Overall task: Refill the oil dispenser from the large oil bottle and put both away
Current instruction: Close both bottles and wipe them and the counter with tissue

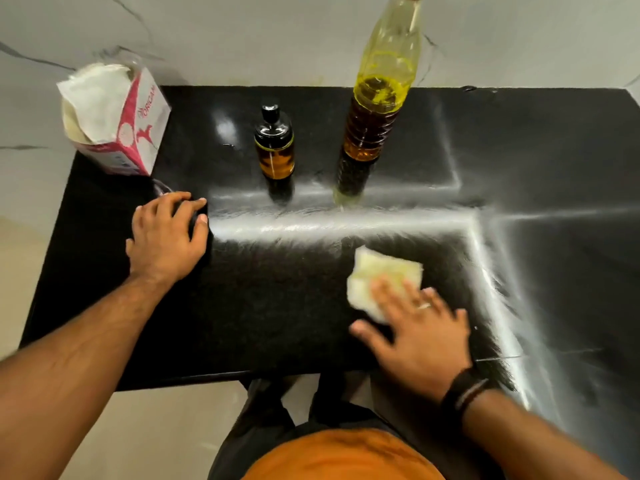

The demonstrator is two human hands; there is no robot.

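On the glossy black stone countertop the right hand lies flat, palm down, fingers straight and spread, pressing a folded pale yellowish paper tissue against the surface; the fingertips cover the tissue's near edge, and a ring shows on one finger. A dark band sits on that wrist, and the forearm reaches in from the lower right. The left hand rests near the counter's left side, its forearm stretched in from the lower left; its fingers are bent over something dark, which cannot be made out against the black top, so whether it holds anything cannot be told. The small amber glass oil dispenser with a black cap stands upright towards the back of the counter, and the tall clear plastic oil bottle, partly filled with golden oil, stands upright just to its right, apart from it. Neither hand touches them. A white-and-pink tissue pack, open at the top, sits at the back left corner.
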